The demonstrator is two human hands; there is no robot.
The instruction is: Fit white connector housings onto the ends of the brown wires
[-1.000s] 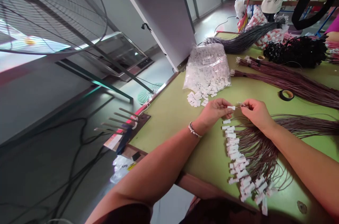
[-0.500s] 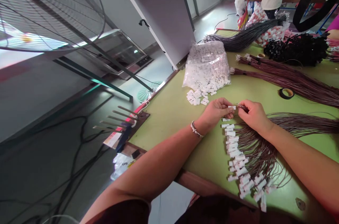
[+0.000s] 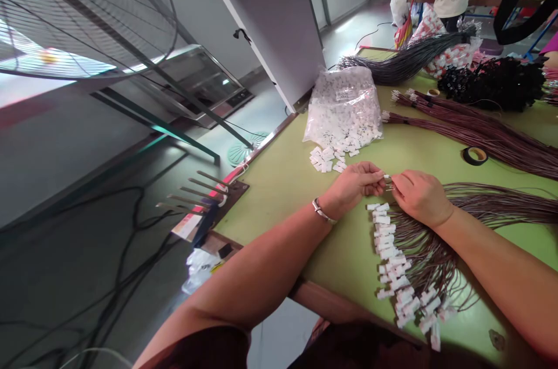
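Far left, a fan (image 3: 91, 14) looms over the edge of things; next along, a rack (image 3: 196, 197) of metal prongs sits at the border of my green surface (image 3: 279, 183); then a clear bag (image 3: 342, 104) of white parts, with loose connectors (image 3: 326, 160) spread at its mouth; and here's my left hand (image 3: 358, 186), fingers pinched closed on a white connector (image 3: 386, 176), held just above the surface; below it, a crooked column of wired connectors (image 3: 390, 250) runs down toward me; right beside, nearly meeting the left, is my right hand (image 3: 419, 197), fingers bent and squeezed shut on a thin wire (image 3: 389, 187); whether its tip sits inside the connector, I cannot tell; under my right forearm, brown leads (image 3: 429, 244) fan out; further right, a tape roll (image 3: 466, 156), brown bundles (image 3: 464, 132) behind it, and a black heap (image 3: 492, 85) beyond.
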